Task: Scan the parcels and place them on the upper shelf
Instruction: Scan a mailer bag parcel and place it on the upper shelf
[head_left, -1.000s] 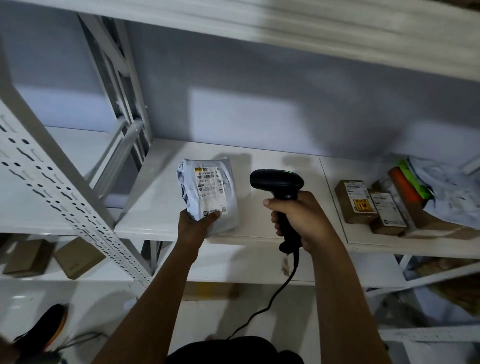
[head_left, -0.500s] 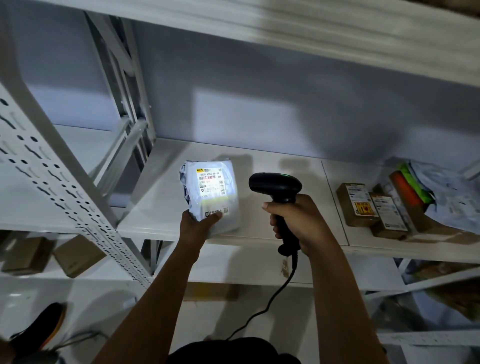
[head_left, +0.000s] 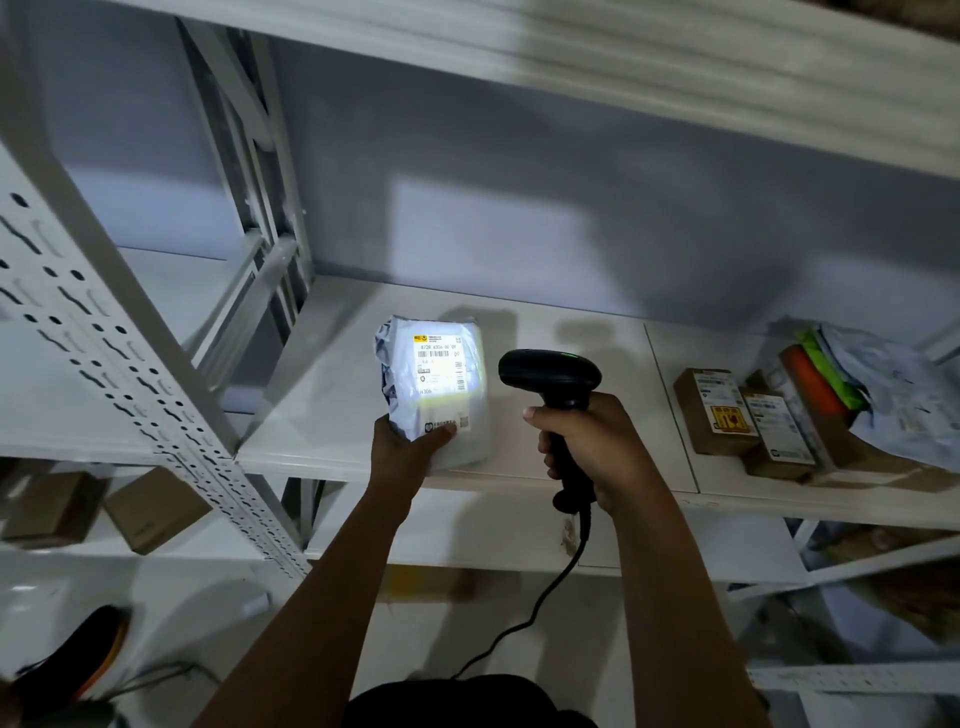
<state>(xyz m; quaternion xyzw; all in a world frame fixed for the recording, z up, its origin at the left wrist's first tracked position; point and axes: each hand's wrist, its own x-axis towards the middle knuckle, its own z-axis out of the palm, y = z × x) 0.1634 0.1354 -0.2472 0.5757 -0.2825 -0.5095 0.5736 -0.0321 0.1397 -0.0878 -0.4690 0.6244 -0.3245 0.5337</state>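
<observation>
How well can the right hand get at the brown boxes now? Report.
Likely not yet: the right hand grips the scanner, so its fingers are taken. Bare shelf lies between it and the boxes, so the way looks free.

left hand (head_left: 410, 449) grips lit parcel (head_left: 434, 395) on shelf (head_left: 322, 415) | right hand (head_left: 597, 447) holds scanner (head_left: 550, 371) beside it

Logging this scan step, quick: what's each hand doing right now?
Left hand: holding the grey parcel by its near end.
Right hand: closed round the black scanner by its handle.
</observation>
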